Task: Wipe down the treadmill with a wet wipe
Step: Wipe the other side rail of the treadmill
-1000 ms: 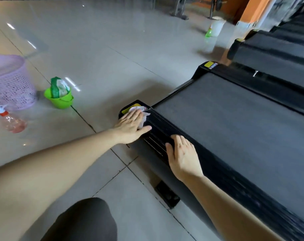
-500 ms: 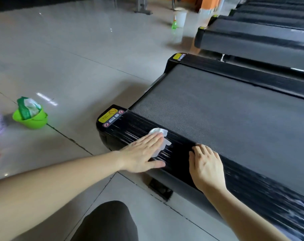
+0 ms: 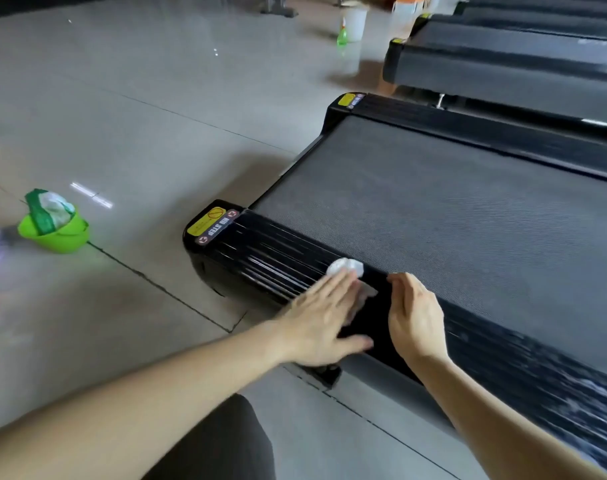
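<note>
1. Two hands are working on the near side rail (image 3: 274,261) of the treadmill (image 3: 468,209). I am seeing the left hand (image 3: 321,317) lying flat, palm down, fingers (image 3: 336,289) straight and close together, thumb spread out toward me, pressing the wet wipe (image 3: 347,268) onto the rail.
2. I am seeing the right hand (image 3: 414,320) resting just beside it on the same rail, its fingers lightly curved over the edge by the belt and holding nothing.
3. Compared with half a second ago, the left hand and wipe are sitting further along the rail, away from the yellow warning sticker (image 3: 210,221), and the gap between the two hands is now narrower. The right hand is keeping its place on the rail.
4. The wipe is lying bunched under the left fingertips, a white lump poking out beyond them toward the belt; its long axis I cannot tell.
5. The treadmill's long axis is running from the stickered end at the left toward the lower right.
6. Off on the floor (image 3: 156,116) a green bowl (image 3: 57,233) is holding a wipe packet (image 3: 47,211).
</note>
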### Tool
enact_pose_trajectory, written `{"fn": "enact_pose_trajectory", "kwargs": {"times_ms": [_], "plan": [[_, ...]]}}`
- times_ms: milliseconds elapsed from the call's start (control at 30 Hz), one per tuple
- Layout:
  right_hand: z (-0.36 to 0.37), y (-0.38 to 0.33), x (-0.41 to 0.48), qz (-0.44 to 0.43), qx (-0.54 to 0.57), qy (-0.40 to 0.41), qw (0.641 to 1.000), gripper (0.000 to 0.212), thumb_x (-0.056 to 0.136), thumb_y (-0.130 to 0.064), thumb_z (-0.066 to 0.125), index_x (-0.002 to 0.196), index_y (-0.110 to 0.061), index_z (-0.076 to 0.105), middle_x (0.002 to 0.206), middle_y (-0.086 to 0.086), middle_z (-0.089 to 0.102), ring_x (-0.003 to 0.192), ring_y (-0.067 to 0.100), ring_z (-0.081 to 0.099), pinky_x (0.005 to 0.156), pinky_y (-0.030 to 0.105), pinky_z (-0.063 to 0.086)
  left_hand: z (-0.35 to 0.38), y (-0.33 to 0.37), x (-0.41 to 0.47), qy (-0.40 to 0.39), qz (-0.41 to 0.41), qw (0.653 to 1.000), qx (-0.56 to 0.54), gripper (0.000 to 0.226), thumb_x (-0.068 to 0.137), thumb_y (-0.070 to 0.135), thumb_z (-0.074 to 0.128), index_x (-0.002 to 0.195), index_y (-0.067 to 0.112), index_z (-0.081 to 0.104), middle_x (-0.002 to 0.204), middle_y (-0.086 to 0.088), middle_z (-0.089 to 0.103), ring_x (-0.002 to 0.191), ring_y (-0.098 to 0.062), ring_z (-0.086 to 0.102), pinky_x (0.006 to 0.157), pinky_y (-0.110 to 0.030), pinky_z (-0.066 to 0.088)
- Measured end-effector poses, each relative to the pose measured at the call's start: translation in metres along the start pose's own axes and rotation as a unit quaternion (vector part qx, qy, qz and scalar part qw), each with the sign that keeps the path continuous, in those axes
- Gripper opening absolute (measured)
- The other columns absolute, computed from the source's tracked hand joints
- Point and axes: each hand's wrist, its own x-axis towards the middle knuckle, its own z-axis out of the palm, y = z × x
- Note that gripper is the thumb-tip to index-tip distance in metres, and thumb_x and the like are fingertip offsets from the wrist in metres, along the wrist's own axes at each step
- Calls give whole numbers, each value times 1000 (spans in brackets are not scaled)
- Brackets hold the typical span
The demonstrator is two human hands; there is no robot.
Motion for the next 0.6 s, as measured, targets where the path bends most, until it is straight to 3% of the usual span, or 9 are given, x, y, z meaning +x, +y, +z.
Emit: {"fn": "enact_pose_trajectory", "kwargs": {"times_ms": [67,133,233,333,433,600], "plan": [[-1,-1,0,1,-5,-7,1000,20,102,-7,46,95,-10,64,91,6,69,85,30,63,81,44,50,10,24,-35,-1,49,999,7,101,98,72,31,162,6,-10,167,-11,-27,151,-14,-33,126,-37,-15],[0,-2,0,-11,-25,-20,999,21,103,-9,45,90,-11,62,85,4,64,79,29,59,78,42,47,13,15,-66,-2,44,999,28,100,99,73,28,161,8,-16,165,-7,-32,150,-13,-35,126,-36,-16],[3,-3,-1,-35,-65,-30,997,25,105,-15,40,85,-17,55,80,-2,55,74,22,50,76,36,38,0,-54,-78,-1,-81,995,55,102,95,83,14,158,14,-26,162,-2,-40,149,-12,-37,128,-40,-8],[6,-4,0,-43,-89,-35,995,28,105,-24,31,83,-21,49,80,-6,49,74,19,43,76,34,31,-19,-125,-64,-10,-228,973,30,112,83,93,0,160,14,-22,166,-3,-31,152,-14,-29,128,-37,-10],[6,-4,2,-48,-102,-37,993,31,103,-28,26,82,-21,48,82,-6,49,77,20,45,76,38,35,-15,-127,-42,30,-286,958,-10,122,79,96,3,161,8,-14,169,-7,-23,155,-18,-23,125,-35,-14],[6,-1,-1,-59,-83,-31,994,27,103,-20,34,97,-15,59,92,-1,57,85,22,51,81,37,37,25,-24,-36,71,-138,988,-27,122,82,94,18,161,6,-12,168,-8,-26,154,-16,-29,128,-38,-11]]}}
